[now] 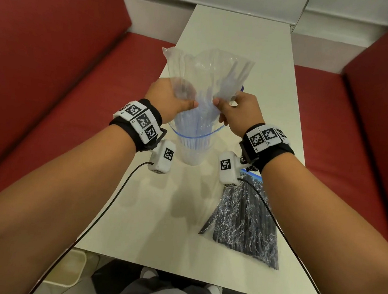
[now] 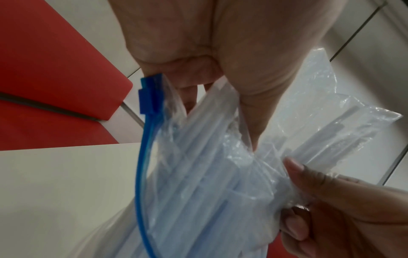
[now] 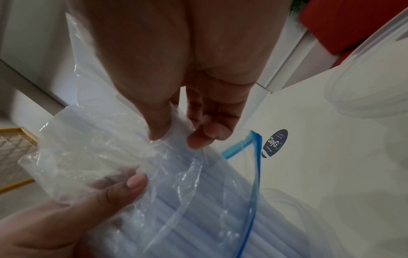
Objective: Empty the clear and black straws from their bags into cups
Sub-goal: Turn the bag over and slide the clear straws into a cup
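Left hand [image 1: 169, 98] pinches clear bag [image 1: 205, 73] | right hand [image 1: 240, 111] pinches same bag | bag inverted over cup [image 1: 193, 154], clear straws [image 1: 192, 132] inside | black-straw bag [image 1: 245, 221] on tabletop [image 1: 157, 214]

Upturned clear bag [image 1: 205, 76], straws [image 1: 195, 132] in cup [image 1: 193, 154]

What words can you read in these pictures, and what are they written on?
"ClayGo": on the round dark sticker stuck to the white table, seen from the right wrist.
Smaller lines on that sticker: too small and blurred to read.
Black-and-white square code tags on the wristbands: patterns only, no words.
Bag of clear straws, bag of black straws: no readable text.
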{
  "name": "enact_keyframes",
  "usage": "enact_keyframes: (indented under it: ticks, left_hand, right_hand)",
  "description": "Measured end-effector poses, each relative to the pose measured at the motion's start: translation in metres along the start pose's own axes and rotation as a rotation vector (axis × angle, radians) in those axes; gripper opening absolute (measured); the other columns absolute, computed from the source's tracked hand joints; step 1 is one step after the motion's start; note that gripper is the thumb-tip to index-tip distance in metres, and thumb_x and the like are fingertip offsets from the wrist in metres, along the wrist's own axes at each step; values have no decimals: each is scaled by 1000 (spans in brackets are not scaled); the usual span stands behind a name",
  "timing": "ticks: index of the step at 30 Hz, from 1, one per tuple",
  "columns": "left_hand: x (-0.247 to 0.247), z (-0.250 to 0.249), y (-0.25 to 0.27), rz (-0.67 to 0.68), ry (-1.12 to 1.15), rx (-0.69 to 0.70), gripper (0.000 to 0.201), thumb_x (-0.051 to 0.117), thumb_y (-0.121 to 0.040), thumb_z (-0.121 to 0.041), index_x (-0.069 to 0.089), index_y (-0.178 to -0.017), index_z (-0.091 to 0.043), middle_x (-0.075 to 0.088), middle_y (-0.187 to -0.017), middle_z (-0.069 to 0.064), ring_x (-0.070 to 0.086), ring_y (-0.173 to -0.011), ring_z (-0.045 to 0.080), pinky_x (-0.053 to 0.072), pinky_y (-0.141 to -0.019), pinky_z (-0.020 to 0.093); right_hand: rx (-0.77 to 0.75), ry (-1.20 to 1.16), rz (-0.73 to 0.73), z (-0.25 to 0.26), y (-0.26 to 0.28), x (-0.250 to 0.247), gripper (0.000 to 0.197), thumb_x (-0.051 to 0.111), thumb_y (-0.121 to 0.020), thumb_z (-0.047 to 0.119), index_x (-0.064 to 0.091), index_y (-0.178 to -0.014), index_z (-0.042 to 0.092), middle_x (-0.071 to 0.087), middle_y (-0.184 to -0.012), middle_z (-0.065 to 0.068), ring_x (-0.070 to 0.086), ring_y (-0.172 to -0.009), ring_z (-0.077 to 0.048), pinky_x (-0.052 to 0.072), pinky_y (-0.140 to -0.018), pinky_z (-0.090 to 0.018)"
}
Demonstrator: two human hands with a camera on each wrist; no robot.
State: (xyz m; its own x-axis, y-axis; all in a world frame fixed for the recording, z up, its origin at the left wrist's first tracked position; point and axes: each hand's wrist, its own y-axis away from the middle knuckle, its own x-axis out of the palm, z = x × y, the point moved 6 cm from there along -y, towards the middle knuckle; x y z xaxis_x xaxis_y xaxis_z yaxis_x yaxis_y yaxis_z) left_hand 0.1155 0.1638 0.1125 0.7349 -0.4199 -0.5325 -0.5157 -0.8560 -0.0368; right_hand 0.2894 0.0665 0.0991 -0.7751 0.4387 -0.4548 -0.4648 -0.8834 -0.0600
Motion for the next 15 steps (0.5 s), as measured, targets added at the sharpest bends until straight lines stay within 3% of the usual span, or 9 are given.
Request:
enact_keyframes:
  ticks: [2, 4, 7, 9, 12, 15]
  left_hand:
    - [-2, -3, 0, -10, 5, 6, 17, 84, -74, -21, 73, -87, -24, 74, -91, -5, 71, -93, 14, 57, -91, 36]
    - [-4, -7, 1, -32, 29, 14, 17, 83, -74, -20, 73, -87, -25, 75, -90, -5, 72, -92, 13, 57, -91, 36]
    - [-3, -10, 3, -46, 46, 22, 19, 82, -75, -19, 74, -93, -20, 76, -93, -2, 72, -92, 15, 58, -90, 36]
    - [2, -9, 4, -26, 21, 9, 24, 82, -76, -20, 73, -98, -19, 75, -99, 0, 71, -96, 17, 57, -91, 36]
    - [6, -8, 4, -3, -22, 0, 28, 81, -78, -23, 71, -105, -21, 73, -104, 1, 69, -99, 20, 56, -91, 36]
    - [1, -10, 3, -18, 1, -12, 23, 81, -79, -25, 73, -100, -21, 75, -100, 0, 70, -98, 17, 57, -92, 36]
  right_hand:
    - [-12, 23, -1, 1, -2, -2, 15, 68, -90, 31, 66, -87, 16, 66, -60, -7, 57, -42, -8, 47, -58, -31]
    - [-35, 20, -22, 6, -4, -5, 13, 67, -91, 29, 63, -85, 18, 71, -69, -12, 64, -50, -15, 53, -60, -34]
    - [-36, 11, -41, 4, -7, -5, 18, 65, -92, 24, 62, -95, 6, 73, -76, -16, 70, -58, -25, 56, -62, -37]
    - [-16, 63, 2, -2, -8, 1, 21, 62, -93, 23, 61, -102, 4, 73, -74, -15, 71, -60, -24, 54, -62, -37]
    - [-11, 126, 64, -4, -8, 6, 15, 60, -94, 25, 64, -99, 11, 72, -69, -11, 70, -60, -22, 51, -61, -34]
    - [-18, 89, 8, 3, -10, -3, 35, 62, -93, 38, 65, -98, 3, 66, -64, -6, 67, -55, -20, 52, -60, -31]
